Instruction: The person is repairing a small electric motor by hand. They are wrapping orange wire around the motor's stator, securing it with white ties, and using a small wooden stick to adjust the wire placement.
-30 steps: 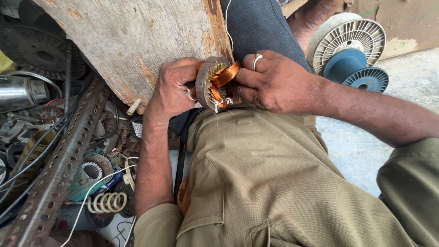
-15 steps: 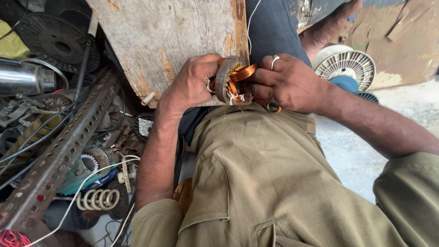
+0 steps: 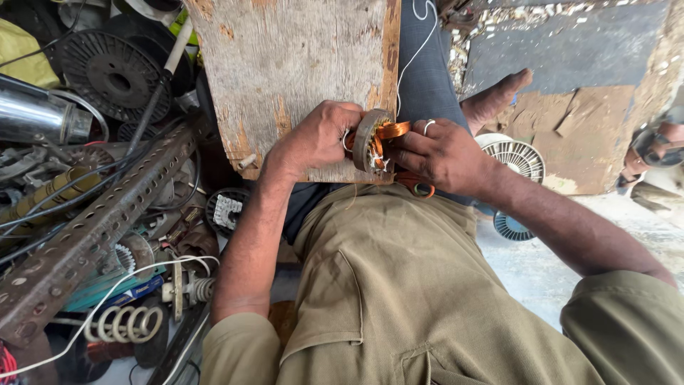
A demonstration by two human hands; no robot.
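Wooden board [image 3: 299, 64], hands gripping stator [image 3: 372, 141]

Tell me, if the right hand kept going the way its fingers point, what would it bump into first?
The right hand points toward the left hand, and its fingertips already touch the round metal motor part held between them. So it would likely press into that part first, with the wooden board behind it.

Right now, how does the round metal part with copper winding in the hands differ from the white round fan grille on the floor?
The round metal part with copper winding is held up on edge between the left hand and right hand; the white round fan grille lies flat on the floor, untouched. The held part is grey with orange-copper wire; the grille is plain white with radial slats. The grille looks wider. Both are circular.
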